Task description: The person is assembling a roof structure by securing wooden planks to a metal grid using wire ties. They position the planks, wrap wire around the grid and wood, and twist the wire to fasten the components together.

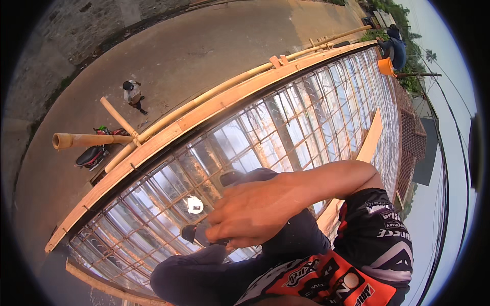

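Note:
My right hand (250, 210) reaches in from the right over my bent knees, above the rebar grid (153, 217). Its fingers curl down and press together; whatever they may hold is hidden beneath them. Just left of the fingers lies a small white rounded case (194, 205) with a dark patch, resembling a tape measure, apart from the hand. Dark trousers (189, 270) cover my legs, and a dark shoe tip (189, 232) shows beside the fingertips. My left hand is not in view.
A timber edge board (204, 115) and bamboo poles (199, 104) border the grid, above a road. A plank (371, 135) lies across the bars. Farther off, a person (395, 48) crouches near an orange bucket (386, 67). Below are another person (133, 94) and a motorbike (93, 155).

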`<state>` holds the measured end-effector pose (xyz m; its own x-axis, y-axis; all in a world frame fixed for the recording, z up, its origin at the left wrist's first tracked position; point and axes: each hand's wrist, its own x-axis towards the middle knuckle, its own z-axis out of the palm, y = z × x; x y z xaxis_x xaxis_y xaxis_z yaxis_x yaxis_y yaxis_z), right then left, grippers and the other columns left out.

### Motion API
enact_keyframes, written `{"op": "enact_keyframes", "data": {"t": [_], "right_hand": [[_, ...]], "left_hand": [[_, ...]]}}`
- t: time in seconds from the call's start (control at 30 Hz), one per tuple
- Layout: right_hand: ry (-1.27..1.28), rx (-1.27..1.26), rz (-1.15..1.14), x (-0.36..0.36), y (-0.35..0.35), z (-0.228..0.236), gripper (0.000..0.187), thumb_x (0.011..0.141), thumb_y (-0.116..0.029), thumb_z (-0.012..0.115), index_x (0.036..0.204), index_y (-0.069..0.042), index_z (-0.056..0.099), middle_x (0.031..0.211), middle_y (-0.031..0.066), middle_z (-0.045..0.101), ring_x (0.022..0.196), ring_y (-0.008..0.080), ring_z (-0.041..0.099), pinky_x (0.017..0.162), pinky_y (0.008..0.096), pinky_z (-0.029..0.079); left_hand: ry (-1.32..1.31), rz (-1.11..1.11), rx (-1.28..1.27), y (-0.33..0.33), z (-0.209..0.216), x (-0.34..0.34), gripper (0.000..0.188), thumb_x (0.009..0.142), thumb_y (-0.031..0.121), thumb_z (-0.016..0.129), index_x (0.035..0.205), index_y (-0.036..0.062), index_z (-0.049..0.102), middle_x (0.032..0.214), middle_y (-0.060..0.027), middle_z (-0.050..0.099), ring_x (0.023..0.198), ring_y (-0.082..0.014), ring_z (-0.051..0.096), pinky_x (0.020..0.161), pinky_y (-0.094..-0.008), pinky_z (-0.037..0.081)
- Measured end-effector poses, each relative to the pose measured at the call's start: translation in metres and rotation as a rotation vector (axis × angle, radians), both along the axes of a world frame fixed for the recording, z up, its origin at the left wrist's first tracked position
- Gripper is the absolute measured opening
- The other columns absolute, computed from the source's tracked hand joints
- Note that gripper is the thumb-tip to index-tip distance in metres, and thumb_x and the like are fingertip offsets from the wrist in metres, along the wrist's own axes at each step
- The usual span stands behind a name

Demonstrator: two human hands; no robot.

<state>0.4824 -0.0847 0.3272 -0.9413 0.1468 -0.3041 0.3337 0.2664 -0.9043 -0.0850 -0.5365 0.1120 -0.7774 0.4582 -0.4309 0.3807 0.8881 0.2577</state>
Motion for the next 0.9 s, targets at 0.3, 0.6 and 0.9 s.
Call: {"op": "enact_keyframes", "data": {"t": [0.3,0.6,0.9], "right_hand": [[0.038,0.216,-1.105,0.116,-0.106,0.065,0.027,0.107,-0.029,0.067,0.118,-0.005,0.064,0.111,0.0133,0.071,0.109,0.0338,0.071,0.098,0.0472,0.053],[1.314,0.795,-1.821,0.213,-0.11,0.35,0.037,0.112,-0.031,0.063,0.137,-0.007,0.05,0.156,0.0246,0.045,0.121,0.0376,0.074,0.105,0.0538,0.057],[1.17,1.1,-1.853,0.262,-0.176,0.408,0.043,0.112,-0.035,0.063,0.143,-0.009,0.049,0.154,0.0262,0.049,0.118,0.0373,0.075,0.104,0.0538,0.057]], "left_hand": [[-0.194,-0.228,0.08,0.165,0.129,0.115,0.065,0.092,0.015,0.085,0.145,-0.0051,0.054,0.121,-0.0228,0.073,0.109,-0.0365,0.074,0.094,-0.0497,0.062],[-0.402,-0.316,0.118,0.241,0.323,0.178,0.037,0.091,0.007,0.081,0.119,-0.0118,0.065,0.117,-0.02,0.073,0.105,-0.0298,0.072,0.097,-0.0451,0.058],[-0.515,-0.661,0.105,0.295,0.411,0.243,0.032,0.092,0.004,0.074,0.121,-0.0047,0.064,0.113,-0.0164,0.073,0.105,-0.0264,0.071,0.099,-0.0425,0.057]]}}
